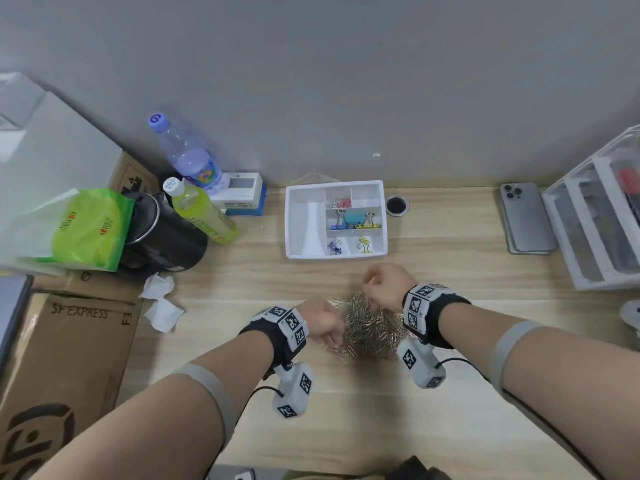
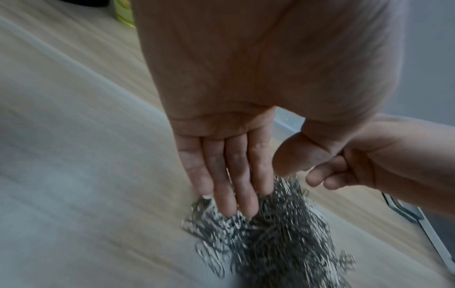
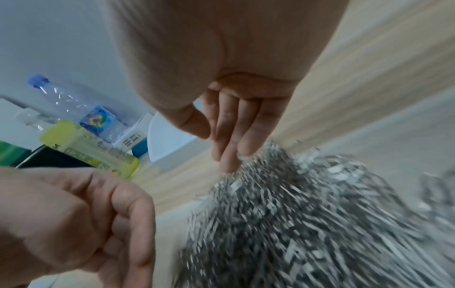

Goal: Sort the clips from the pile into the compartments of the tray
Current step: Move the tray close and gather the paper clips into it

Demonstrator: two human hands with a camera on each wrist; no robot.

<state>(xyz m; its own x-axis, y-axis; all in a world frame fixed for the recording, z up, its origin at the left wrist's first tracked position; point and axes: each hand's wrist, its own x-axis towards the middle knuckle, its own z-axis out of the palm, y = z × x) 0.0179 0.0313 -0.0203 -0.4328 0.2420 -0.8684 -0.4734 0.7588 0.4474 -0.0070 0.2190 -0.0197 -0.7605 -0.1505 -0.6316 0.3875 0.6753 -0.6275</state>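
Note:
A heap of silver paper clips (image 1: pixel 372 329) (image 2: pixel 270 233) (image 3: pixel 307 214) lies on the wooden desk in front of me. My left hand (image 1: pixel 323 325) (image 2: pixel 234 185) is at its left edge, with straight fingers dipped into the clips. At the heap's far side, my right hand (image 1: pixel 382 284) (image 3: pixel 236 126) touches the top with its fingertips. Its thumb lies close to the index finger, and no clip shows between them. Behind the heap stands the white tray (image 1: pixel 304 220); its large left compartment is bare. Smaller compartments hold pink clips (image 1: pixel 341 202), big binder clips (image 1: pixel 353 220), blue clips (image 1: pixel 334 247) and yellow clips (image 1: pixel 363 244).
On the left stand two bottles (image 1: pixel 199 206), a black pot (image 1: pixel 162 233), a green bag (image 1: pixel 86 230), a cardboard box (image 1: pixel 62 358) and crumpled tissues (image 1: pixel 161 303). A phone (image 1: pixel 526 220) and a white drawer unit (image 1: pixel 595 216) sit on the right. A cable hole (image 1: pixel 397 205) is beside the tray.

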